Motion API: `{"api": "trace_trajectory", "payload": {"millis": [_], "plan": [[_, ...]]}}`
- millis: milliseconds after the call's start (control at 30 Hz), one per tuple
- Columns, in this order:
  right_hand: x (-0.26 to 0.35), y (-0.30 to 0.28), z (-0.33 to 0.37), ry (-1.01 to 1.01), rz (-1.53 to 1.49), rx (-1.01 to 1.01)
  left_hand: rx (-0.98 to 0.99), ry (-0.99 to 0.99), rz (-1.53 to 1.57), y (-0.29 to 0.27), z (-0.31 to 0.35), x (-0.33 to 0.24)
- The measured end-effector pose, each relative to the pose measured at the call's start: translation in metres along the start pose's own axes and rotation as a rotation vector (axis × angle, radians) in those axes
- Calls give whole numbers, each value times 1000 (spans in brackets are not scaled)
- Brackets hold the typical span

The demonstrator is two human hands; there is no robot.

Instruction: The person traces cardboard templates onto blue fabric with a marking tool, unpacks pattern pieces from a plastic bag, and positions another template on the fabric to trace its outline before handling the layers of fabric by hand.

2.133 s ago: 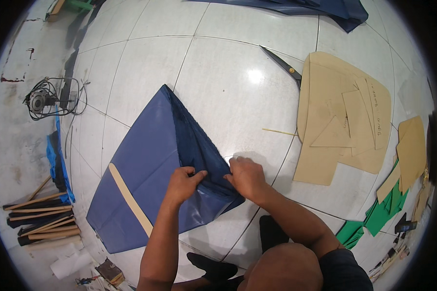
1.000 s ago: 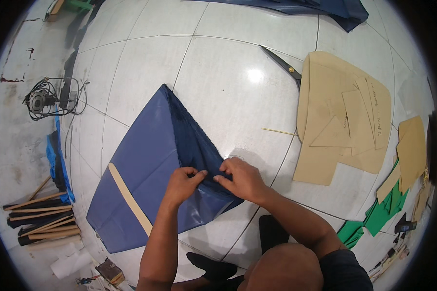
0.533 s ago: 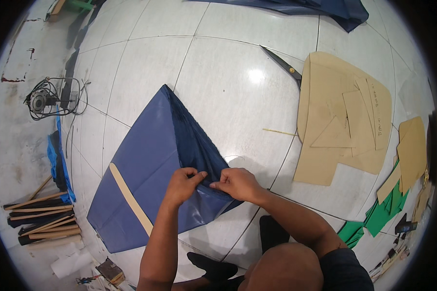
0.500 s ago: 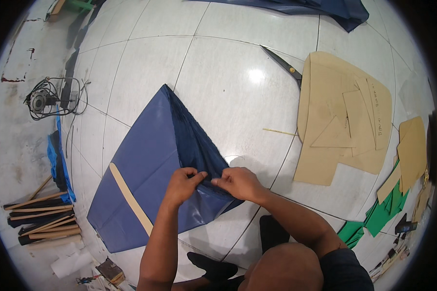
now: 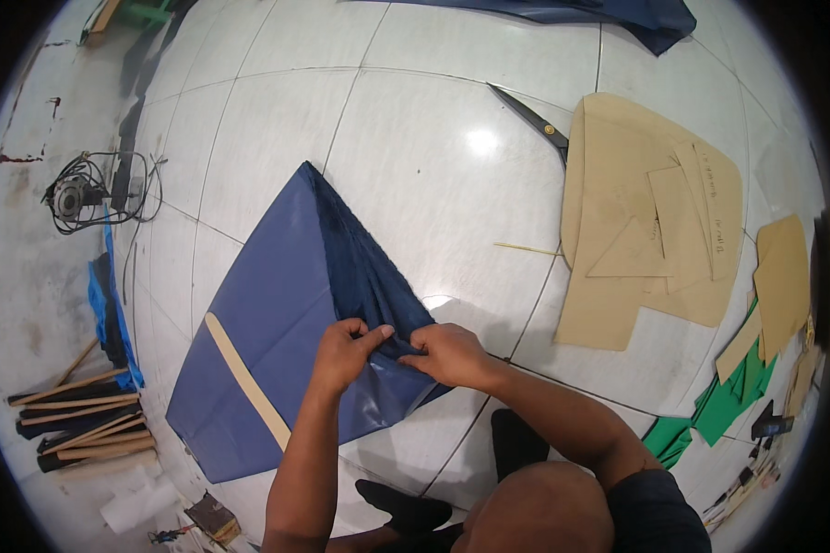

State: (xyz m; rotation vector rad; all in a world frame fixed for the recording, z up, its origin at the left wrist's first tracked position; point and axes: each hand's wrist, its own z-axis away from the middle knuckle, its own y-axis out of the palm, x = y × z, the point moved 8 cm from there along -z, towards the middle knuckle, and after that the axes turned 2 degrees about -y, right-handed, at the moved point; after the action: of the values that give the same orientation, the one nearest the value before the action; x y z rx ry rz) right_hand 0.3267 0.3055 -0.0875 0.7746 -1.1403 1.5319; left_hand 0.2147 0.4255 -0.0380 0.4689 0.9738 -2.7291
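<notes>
A large piece of blue leatherlike material (image 5: 267, 286) lies folded on the tiled floor, its fuzzy dark-blue backing (image 5: 360, 258) showing where the layers part. At the near edge of that opening, my left hand (image 5: 346, 355) pinches the material between thumb and fingers. Close to its right, my right hand (image 5: 447, 355) grips the same edge, fingers closed on the fold. A narrow beige strip (image 5: 247, 380) rests across the material, left of my left forearm.
Brown paper patterns (image 5: 609, 221) lie at the right, with black scissors (image 5: 535, 118) partly under them and a thin yellow stick (image 5: 526, 247) beside. Green pieces (image 5: 733, 396) sit farther right. Rolled dark material (image 5: 83, 419) and a corded round device (image 5: 74, 196) are at the left.
My right hand has shifted slightly down and left, drawing the material's edge with it. My left hand stays nearly in place. The whole view has moved a little.
</notes>
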Motion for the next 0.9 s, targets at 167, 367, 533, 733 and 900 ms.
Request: {"api": "trace_trajectory", "payload": {"millis": [167,367,533,733,900], "plan": [[-12,-19,2,107,-128,-33,-19,56,39,-9,2,6],[-7,-35,8,-89,122,-373,23,-3,-22,-11,8,-3],[13,-29,-1,-37,-154,-11,43,22,-25,-10,6,3],[9,6,-3,-13,-139,206,45,62,5,-8,10,-3],[-8,-18,5,83,264,-86,-3,144,39,-9,9,2]]}}
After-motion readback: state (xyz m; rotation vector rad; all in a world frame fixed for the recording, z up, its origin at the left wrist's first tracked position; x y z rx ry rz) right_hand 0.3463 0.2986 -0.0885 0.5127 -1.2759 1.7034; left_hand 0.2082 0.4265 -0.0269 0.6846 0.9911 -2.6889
